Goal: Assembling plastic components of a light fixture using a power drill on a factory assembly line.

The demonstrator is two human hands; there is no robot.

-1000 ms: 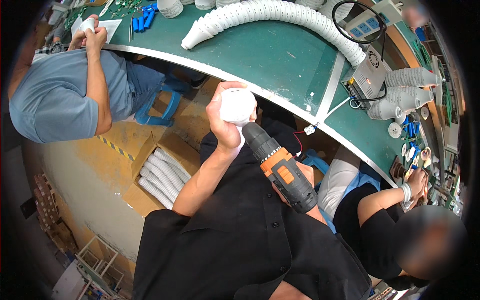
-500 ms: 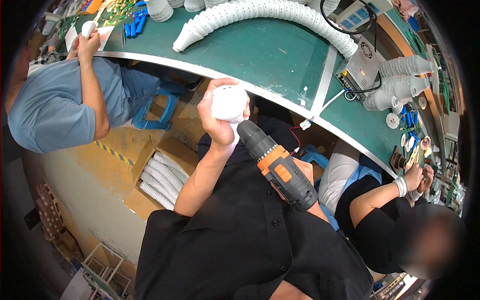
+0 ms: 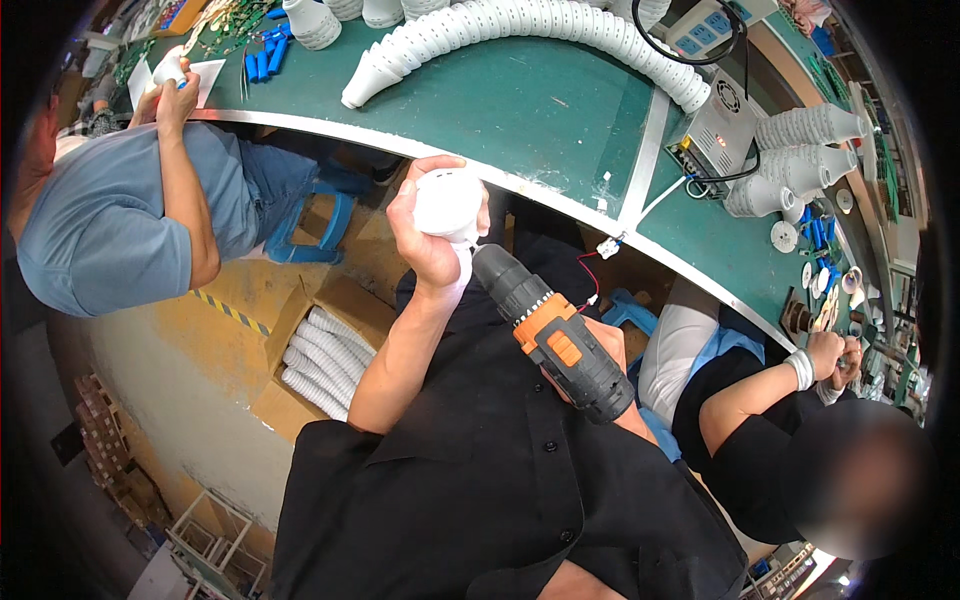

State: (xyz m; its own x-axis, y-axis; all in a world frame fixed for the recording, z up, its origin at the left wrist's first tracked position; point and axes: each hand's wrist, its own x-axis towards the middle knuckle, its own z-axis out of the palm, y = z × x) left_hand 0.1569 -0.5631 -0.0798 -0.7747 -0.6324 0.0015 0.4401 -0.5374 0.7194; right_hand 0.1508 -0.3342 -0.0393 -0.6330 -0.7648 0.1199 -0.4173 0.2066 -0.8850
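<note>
My left hand (image 3: pixel 425 235) is wrapped round a white rounded plastic housing (image 3: pixel 447 204), held up in front of the table edge. A black and orange cordless drill (image 3: pixel 562 342) lies slantwise across my front, its chuck end close against the lower right of the housing. Whether the bit touches it is too small to tell. My right hand (image 3: pixel 612 345) grips the drill from beneath; most of its fingers are hidden behind the tool body.
A long curved row of nested white cups (image 3: pixel 530 35) lies on the green table (image 3: pixel 520 115). A metal power supply (image 3: pixel 722 125) stands right, with stacked cups (image 3: pixel 800 165) beyond. A carton of cup stacks (image 3: pixel 290 400) is at lower left. Co-workers (image 3: pixel 110 215) sit on both sides.
My left hand and the housing have shifted very slightly left. The drill stays close to the housing. The left co-worker's hands have moved slightly on a white part.
</note>
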